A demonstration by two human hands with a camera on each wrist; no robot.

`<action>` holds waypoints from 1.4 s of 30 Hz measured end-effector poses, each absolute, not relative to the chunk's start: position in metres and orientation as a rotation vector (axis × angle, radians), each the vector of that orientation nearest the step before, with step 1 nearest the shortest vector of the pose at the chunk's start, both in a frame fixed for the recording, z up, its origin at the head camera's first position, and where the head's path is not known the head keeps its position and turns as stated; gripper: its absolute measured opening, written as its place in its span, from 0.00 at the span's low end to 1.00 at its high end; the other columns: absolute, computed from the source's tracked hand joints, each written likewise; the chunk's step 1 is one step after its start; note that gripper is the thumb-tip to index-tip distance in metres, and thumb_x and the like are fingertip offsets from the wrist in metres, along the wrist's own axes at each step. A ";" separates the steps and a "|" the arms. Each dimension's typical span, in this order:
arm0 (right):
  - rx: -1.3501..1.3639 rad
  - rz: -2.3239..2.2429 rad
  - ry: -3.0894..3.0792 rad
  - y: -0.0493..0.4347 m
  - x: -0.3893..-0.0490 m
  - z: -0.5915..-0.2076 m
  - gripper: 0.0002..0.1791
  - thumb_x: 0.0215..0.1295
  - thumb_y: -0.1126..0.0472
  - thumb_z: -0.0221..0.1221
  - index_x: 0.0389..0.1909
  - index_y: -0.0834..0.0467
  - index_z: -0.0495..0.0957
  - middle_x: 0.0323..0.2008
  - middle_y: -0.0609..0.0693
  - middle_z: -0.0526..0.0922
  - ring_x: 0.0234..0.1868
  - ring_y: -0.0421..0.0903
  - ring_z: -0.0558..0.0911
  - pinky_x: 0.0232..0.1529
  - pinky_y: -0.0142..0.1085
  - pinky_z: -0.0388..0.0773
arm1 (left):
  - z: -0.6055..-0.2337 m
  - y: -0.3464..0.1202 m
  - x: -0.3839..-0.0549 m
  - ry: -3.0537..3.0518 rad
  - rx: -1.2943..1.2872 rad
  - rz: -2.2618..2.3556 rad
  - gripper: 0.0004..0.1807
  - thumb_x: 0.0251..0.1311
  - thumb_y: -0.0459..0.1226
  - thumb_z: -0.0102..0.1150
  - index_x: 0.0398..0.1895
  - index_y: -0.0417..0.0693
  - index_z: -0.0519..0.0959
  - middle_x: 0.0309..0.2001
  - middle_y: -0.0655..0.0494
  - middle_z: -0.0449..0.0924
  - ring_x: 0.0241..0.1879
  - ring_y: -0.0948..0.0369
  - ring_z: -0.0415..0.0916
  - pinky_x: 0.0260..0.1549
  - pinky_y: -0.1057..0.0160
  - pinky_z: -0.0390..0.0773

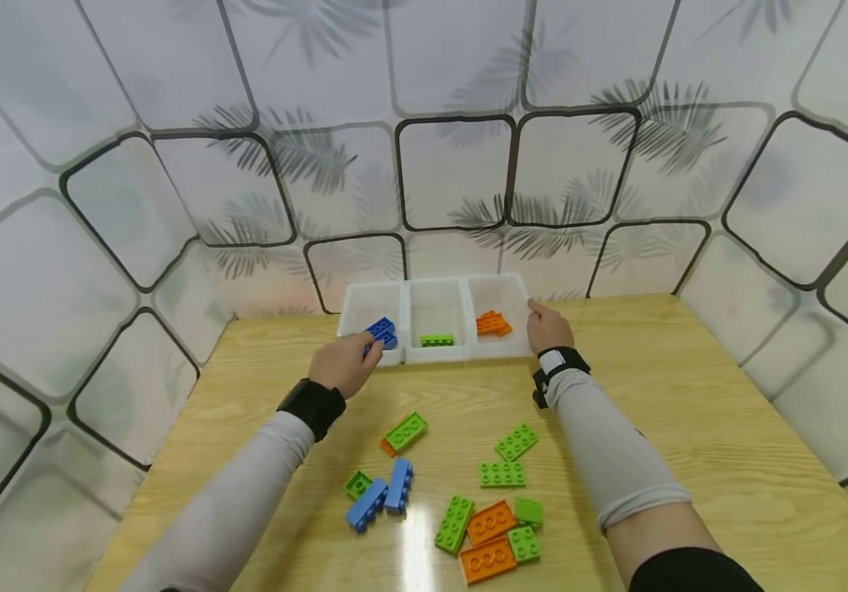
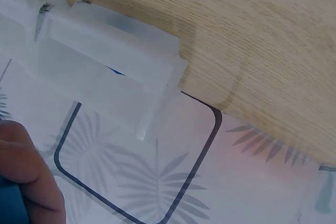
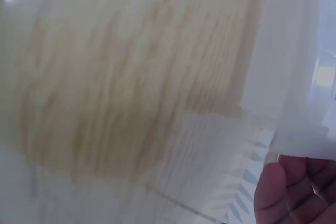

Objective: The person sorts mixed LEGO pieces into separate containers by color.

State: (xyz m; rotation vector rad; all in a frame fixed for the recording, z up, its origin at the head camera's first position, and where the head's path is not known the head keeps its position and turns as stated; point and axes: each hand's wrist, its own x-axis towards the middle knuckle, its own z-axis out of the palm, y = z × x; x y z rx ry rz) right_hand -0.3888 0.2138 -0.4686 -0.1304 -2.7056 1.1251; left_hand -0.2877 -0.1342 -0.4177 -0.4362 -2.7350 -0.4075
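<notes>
A white three-compartment box [image 1: 434,355] stands at the back of the table. My left hand [image 1: 345,363] is over the front of its left compartment, where blue bricks [image 1: 381,327] show beside the fingertips. In the left wrist view, curled fingers [image 2: 31,177] hold a blue brick [image 2: 10,203], mostly cut off by the frame. A green brick [image 1: 437,339] lies in the middle compartment and orange bricks [image 1: 493,323] in the right one. At the box's right end, my right hand [image 1: 549,329] grips the side wall, its fingers [image 3: 270,192] curled at the corner in the right wrist view.
Nearer on the wooden table [image 1: 653,386] lie two light blue bricks [image 1: 398,487], a green brick [image 1: 407,429] over an orange one, and several green bricks [image 1: 501,474]. Orange bricks [image 1: 488,559] sit upside down at the front. A patterned curtain [image 1: 456,173] surrounds the table.
</notes>
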 end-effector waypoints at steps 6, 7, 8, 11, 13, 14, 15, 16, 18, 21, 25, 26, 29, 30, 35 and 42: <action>-0.179 1.214 -2.687 0.217 -0.391 -0.468 0.26 0.75 0.57 0.36 0.69 0.51 0.68 0.19 0.59 0.76 0.10 0.42 0.53 0.15 0.35 0.54 | -0.418 -0.134 -0.307 -2.840 -0.365 -0.472 0.24 0.72 0.43 0.38 0.13 0.52 0.64 0.13 0.58 0.58 0.14 0.60 0.57 0.17 0.61 0.55; -0.183 1.210 -2.687 0.218 -0.391 -0.468 0.25 0.75 0.57 0.36 0.69 0.51 0.68 0.24 0.61 0.79 0.10 0.42 0.53 0.15 0.35 0.54 | -0.418 -0.133 -0.310 -2.852 -0.359 -0.476 0.25 0.72 0.43 0.37 0.13 0.52 0.64 0.13 0.58 0.58 0.14 0.59 0.57 0.18 0.61 0.55; -0.188 1.205 -2.691 0.218 -0.391 -0.468 0.25 0.75 0.57 0.36 0.69 0.51 0.68 0.26 0.62 0.80 0.10 0.42 0.53 0.15 0.35 0.55 | -0.417 -0.133 -0.313 -2.865 -0.352 -0.477 0.26 0.73 0.44 0.35 0.13 0.52 0.64 0.13 0.58 0.58 0.14 0.59 0.58 0.18 0.61 0.56; -0.179 1.185 -2.697 0.218 -0.392 -0.467 0.25 0.76 0.57 0.36 0.69 0.50 0.68 0.27 0.64 0.80 0.09 0.42 0.53 0.14 0.35 0.55 | -0.417 -0.133 -0.322 -2.894 -0.344 -0.460 0.28 0.76 0.46 0.32 0.13 0.51 0.64 0.12 0.57 0.57 0.14 0.58 0.59 0.19 0.60 0.58; -0.161 1.173 -2.692 0.217 -0.392 -0.466 0.25 0.76 0.57 0.36 0.69 0.51 0.68 0.24 0.62 0.79 0.09 0.42 0.52 0.14 0.35 0.54 | -0.417 -0.134 -0.329 -2.905 -0.341 -0.434 0.28 0.77 0.47 0.30 0.14 0.50 0.64 0.12 0.56 0.57 0.14 0.57 0.61 0.20 0.60 0.60; -0.148 1.175 -2.696 0.217 -0.392 -0.465 0.25 0.76 0.57 0.36 0.69 0.50 0.68 0.19 0.60 0.76 0.09 0.42 0.52 0.13 0.35 0.54 | -0.417 -0.134 -0.332 -2.906 -0.339 -0.428 0.28 0.77 0.46 0.30 0.15 0.50 0.64 0.12 0.56 0.57 0.14 0.57 0.61 0.20 0.59 0.60; -0.135 1.178 -2.696 0.216 -0.391 -0.463 0.25 0.76 0.57 0.36 0.69 0.51 0.67 0.18 0.59 0.75 0.09 0.42 0.52 0.13 0.35 0.54 | -0.417 -0.134 -0.335 -2.905 -0.338 -0.414 0.28 0.77 0.46 0.30 0.15 0.49 0.64 0.12 0.55 0.58 0.14 0.56 0.62 0.20 0.59 0.61; -0.123 1.184 -2.695 0.215 -0.391 -0.462 0.25 0.76 0.57 0.36 0.70 0.51 0.67 0.19 0.58 0.75 0.09 0.42 0.52 0.14 0.35 0.55 | -0.417 -0.135 -0.339 -2.901 -0.337 -0.405 0.27 0.77 0.45 0.31 0.15 0.49 0.64 0.13 0.54 0.58 0.14 0.56 0.63 0.20 0.59 0.62; -0.113 1.189 -2.697 0.214 -0.390 -0.460 0.25 0.76 0.56 0.36 0.70 0.52 0.67 0.22 0.57 0.75 0.09 0.42 0.52 0.14 0.35 0.55 | -0.419 -0.136 -0.346 -2.900 -0.329 -0.386 0.27 0.77 0.45 0.32 0.16 0.48 0.65 0.13 0.53 0.60 0.15 0.55 0.65 0.20 0.58 0.63; -0.105 1.176 -2.721 0.213 -0.391 -0.457 0.25 0.77 0.56 0.35 0.70 0.51 0.66 0.28 0.59 0.77 0.10 0.41 0.52 0.15 0.35 0.56 | -0.422 -0.136 -0.355 -2.921 -0.314 -0.356 0.26 0.76 0.44 0.33 0.17 0.48 0.68 0.13 0.51 0.64 0.15 0.55 0.67 0.22 0.57 0.66; -0.097 1.142 -2.752 0.213 -0.392 -0.456 0.25 0.76 0.57 0.35 0.70 0.51 0.66 0.41 0.64 0.81 0.11 0.42 0.53 0.17 0.36 0.58 | -0.429 -0.135 -0.365 -2.957 -0.297 -0.297 0.25 0.75 0.45 0.35 0.20 0.47 0.72 0.16 0.50 0.71 0.17 0.53 0.71 0.23 0.55 0.70; -0.092 1.131 -2.755 0.214 -0.393 -0.456 0.25 0.76 0.57 0.35 0.70 0.52 0.66 0.47 0.64 0.81 0.11 0.42 0.54 0.18 0.36 0.58 | -0.431 -0.134 -0.368 -2.960 -0.302 -0.268 0.24 0.75 0.45 0.35 0.21 0.47 0.73 0.17 0.50 0.72 0.18 0.53 0.72 0.24 0.54 0.72; -0.097 1.108 -2.759 0.215 -0.394 -0.457 0.25 0.76 0.57 0.35 0.70 0.52 0.66 0.51 0.64 0.80 0.12 0.43 0.54 0.19 0.37 0.58 | -0.437 -0.131 -0.376 -2.952 -0.340 -0.194 0.23 0.74 0.45 0.38 0.24 0.48 0.76 0.20 0.51 0.76 0.21 0.52 0.75 0.25 0.52 0.75; -0.104 1.102 -2.762 0.216 -0.395 -0.457 0.25 0.76 0.57 0.35 0.70 0.52 0.66 0.49 0.64 0.80 0.12 0.43 0.54 0.19 0.37 0.58 | -0.440 -0.129 -0.379 -2.944 -0.357 -0.173 0.22 0.74 0.45 0.39 0.25 0.48 0.77 0.20 0.51 0.77 0.21 0.52 0.76 0.25 0.52 0.76; -0.128 1.089 -2.803 0.219 -0.397 -0.464 0.26 0.76 0.56 0.35 0.71 0.49 0.64 0.27 0.58 0.76 0.10 0.42 0.54 0.17 0.35 0.58 | -0.456 -0.126 -0.388 -2.859 -0.440 -0.106 0.18 0.73 0.45 0.45 0.29 0.47 0.79 0.23 0.52 0.76 0.23 0.53 0.76 0.24 0.52 0.77; -0.130 1.028 -2.827 0.217 -0.392 -0.470 0.26 0.76 0.56 0.35 0.71 0.50 0.65 0.36 0.64 0.80 0.13 0.43 0.55 0.20 0.38 0.58 | -0.471 -0.128 -0.395 -2.787 -0.514 -0.058 0.12 0.70 0.44 0.53 0.35 0.46 0.79 0.27 0.49 0.76 0.28 0.49 0.77 0.26 0.50 0.76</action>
